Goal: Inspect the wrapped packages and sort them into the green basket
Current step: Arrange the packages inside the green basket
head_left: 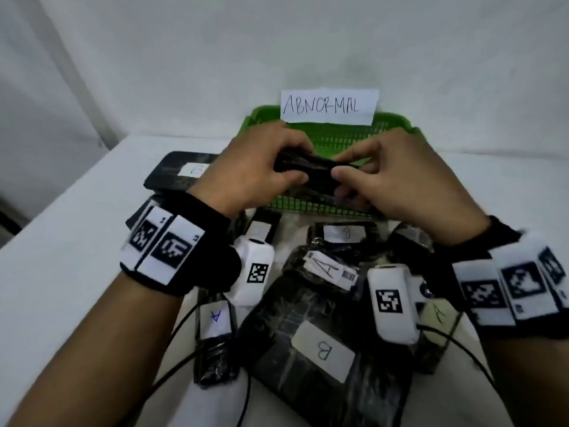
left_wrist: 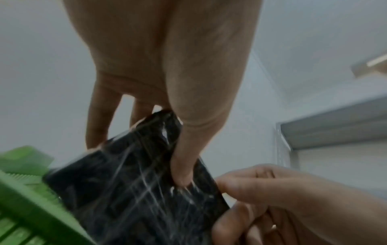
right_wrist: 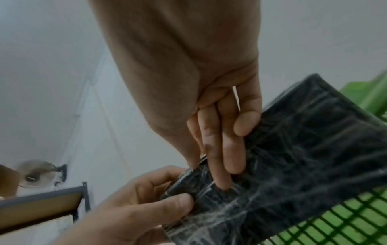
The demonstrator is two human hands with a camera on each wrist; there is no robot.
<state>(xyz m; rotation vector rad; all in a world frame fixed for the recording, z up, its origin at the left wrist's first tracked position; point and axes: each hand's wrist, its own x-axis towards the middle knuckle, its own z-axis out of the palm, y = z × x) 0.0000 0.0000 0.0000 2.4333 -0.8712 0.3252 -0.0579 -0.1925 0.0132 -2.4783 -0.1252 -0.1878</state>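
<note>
I hold a black package wrapped in clear film [head_left: 308, 171] with both hands, just above the near rim of the green basket [head_left: 397, 124]. My left hand [head_left: 292, 163] grips its left end, thumb on the near face. My right hand [head_left: 348, 172] pinches the right end. In the left wrist view my left hand [left_wrist: 146, 157] presses its thumb onto the package [left_wrist: 125, 195], with the basket [left_wrist: 23, 202] below it. In the right wrist view my right hand [right_wrist: 220, 157] lays its fingers along the package [right_wrist: 310, 157] over the basket's mesh [right_wrist: 356, 222]. No label shows on the held package.
A paper sign reading ABNORMAL [head_left: 329, 106] stands at the basket's far rim. Several wrapped black packages lie on the white table [head_left: 61, 272] below my wrists, labelled B [head_left: 323, 349], A [head_left: 326, 268], A [head_left: 215, 315] and 1 [head_left: 345, 233]. Another [head_left: 181, 171] lies left of the basket. Black cables trail toward me.
</note>
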